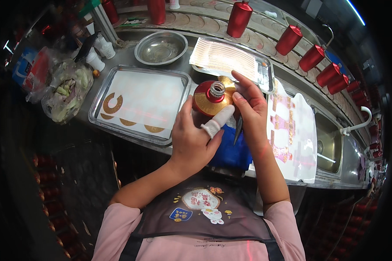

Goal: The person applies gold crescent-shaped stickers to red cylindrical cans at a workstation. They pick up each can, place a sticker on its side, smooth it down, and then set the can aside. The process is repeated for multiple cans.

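A red bottle [200,88] with a bare threaded glass neck stands nearly upright between my hands, seen from above. My left hand [191,140] grips it from the left and front, with a white fabric cover [219,120] over one finger. On its shoulder lies a gold decal [202,101]; one end lifts off as a curled flap [227,83]. The fingertips of my right hand [251,101] pinch at that flap. A dark pointed tool, apparently tweezers [238,130], hangs tip down from the right palm. Something blue [230,148] lies under the bottle.
A metal tray [94,109] holds a decal sheet with gold rings [113,103]. Behind are a steel bowl [161,49] and a tray of stacked sheets [223,58]. More decal sheets [303,140] lie right, beside a sink [328,143]. Red bottles [240,19] line a conveyor [258,40].
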Demonstrator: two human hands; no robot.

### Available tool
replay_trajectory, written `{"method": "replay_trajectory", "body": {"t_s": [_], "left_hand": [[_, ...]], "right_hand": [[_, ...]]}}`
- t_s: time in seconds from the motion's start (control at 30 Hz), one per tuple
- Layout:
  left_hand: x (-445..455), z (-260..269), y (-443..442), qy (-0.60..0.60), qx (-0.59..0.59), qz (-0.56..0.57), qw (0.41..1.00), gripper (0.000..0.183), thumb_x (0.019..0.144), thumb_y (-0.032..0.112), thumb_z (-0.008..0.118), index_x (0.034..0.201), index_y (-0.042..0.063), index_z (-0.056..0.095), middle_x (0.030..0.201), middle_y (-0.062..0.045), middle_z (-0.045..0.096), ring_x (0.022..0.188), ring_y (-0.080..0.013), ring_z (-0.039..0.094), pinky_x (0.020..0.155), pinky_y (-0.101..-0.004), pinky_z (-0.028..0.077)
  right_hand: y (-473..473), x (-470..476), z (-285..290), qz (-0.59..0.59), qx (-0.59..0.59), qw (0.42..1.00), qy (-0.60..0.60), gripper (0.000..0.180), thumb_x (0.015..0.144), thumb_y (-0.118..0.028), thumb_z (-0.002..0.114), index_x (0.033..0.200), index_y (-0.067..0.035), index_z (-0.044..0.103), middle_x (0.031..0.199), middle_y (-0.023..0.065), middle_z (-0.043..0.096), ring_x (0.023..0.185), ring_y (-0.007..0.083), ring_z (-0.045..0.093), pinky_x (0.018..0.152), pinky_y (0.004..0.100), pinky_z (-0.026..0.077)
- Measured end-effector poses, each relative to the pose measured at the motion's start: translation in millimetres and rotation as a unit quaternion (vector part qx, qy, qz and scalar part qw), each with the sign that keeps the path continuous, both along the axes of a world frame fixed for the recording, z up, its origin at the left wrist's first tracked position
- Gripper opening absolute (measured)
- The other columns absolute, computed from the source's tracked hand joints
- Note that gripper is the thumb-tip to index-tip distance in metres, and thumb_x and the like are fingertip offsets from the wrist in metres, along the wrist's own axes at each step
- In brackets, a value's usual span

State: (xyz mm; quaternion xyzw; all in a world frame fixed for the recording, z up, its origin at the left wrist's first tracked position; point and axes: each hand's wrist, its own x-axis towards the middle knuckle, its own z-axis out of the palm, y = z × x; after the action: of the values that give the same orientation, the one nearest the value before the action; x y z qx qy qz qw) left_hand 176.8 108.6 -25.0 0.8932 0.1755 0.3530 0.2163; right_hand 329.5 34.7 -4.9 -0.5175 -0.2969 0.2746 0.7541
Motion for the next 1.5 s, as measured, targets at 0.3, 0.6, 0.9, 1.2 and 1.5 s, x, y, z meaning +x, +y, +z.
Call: {"method": "replay_trajectory", "body": {"t_s": [0.3, 0.6, 0.9, 1.2, 1.5], "left_hand": [[30, 0, 28, -0.07, -0.163, -0.054, 0.983, 0.087, 0.066, 0.013, 0.091, 0.139, 0.004, 0.044, 0.137, -0.019, 0.046, 0.125, -0.0366, 0.052, 0.105, -0.0421, 0.045], [22, 13, 79, -0.039, -0.406, -0.277, 0.87, 0.089, 0.058, 0.011, 0.095, 0.136, 0.005, 0.052, 0.132, -0.006, 0.058, 0.124, -0.0197, 0.056, 0.107, -0.0336, 0.043], [10, 13, 78, 0.003, -0.358, -0.247, 0.9, 0.091, 0.057, 0.015, 0.096, 0.136, 0.006, 0.05, 0.131, -0.01, 0.053, 0.128, -0.0245, 0.052, 0.112, -0.0365, 0.039], [7, 17, 79, 0.063, -0.274, -0.201, 0.938, 0.094, 0.057, 0.015, 0.095, 0.138, 0.008, 0.047, 0.137, -0.012, 0.047, 0.13, -0.0256, 0.05, 0.112, -0.0374, 0.038], [3, 20, 83, 0.056, -0.38, -0.278, 0.881, 0.093, 0.059, 0.008, 0.094, 0.141, 0.006, 0.049, 0.145, -0.011, 0.05, 0.136, -0.023, 0.048, 0.114, -0.0365, 0.037]], "right_hand": [[6, 11, -10, 0.034, 0.017, 0.996, -0.085, 0.06, 0.089, -0.006, 0.075, 0.144, -0.002, 0.051, 0.12, 0.0074, 0.066, 0.104, 0.0104, 0.065, 0.087, 0.0224, 0.054], [-2, 3, -6, 0.034, -0.001, 0.999, -0.024, 0.063, 0.088, -0.001, 0.075, 0.146, -0.002, 0.049, 0.121, 0.0082, 0.066, 0.098, 0.0086, 0.066, 0.083, 0.0207, 0.055], [-1, -1, -3, 0.041, -0.017, 0.999, 0.004, 0.065, 0.086, 0.0, 0.076, 0.145, -0.001, 0.049, 0.123, 0.011, 0.065, 0.094, 0.0084, 0.067, 0.083, 0.0208, 0.055], [-3, -2, -1, 0.029, -0.027, 0.999, 0.023, 0.065, 0.083, 0.002, 0.077, 0.143, 0.0, 0.051, 0.119, 0.0097, 0.065, 0.097, 0.0097, 0.067, 0.085, 0.0218, 0.056], [-7, -11, 2, 0.028, -0.043, 0.999, 0.01, 0.064, 0.083, 0.003, 0.076, 0.142, -0.002, 0.052, 0.114, 0.0051, 0.063, 0.086, 0.0043, 0.062, 0.078, 0.0175, 0.052]]}}
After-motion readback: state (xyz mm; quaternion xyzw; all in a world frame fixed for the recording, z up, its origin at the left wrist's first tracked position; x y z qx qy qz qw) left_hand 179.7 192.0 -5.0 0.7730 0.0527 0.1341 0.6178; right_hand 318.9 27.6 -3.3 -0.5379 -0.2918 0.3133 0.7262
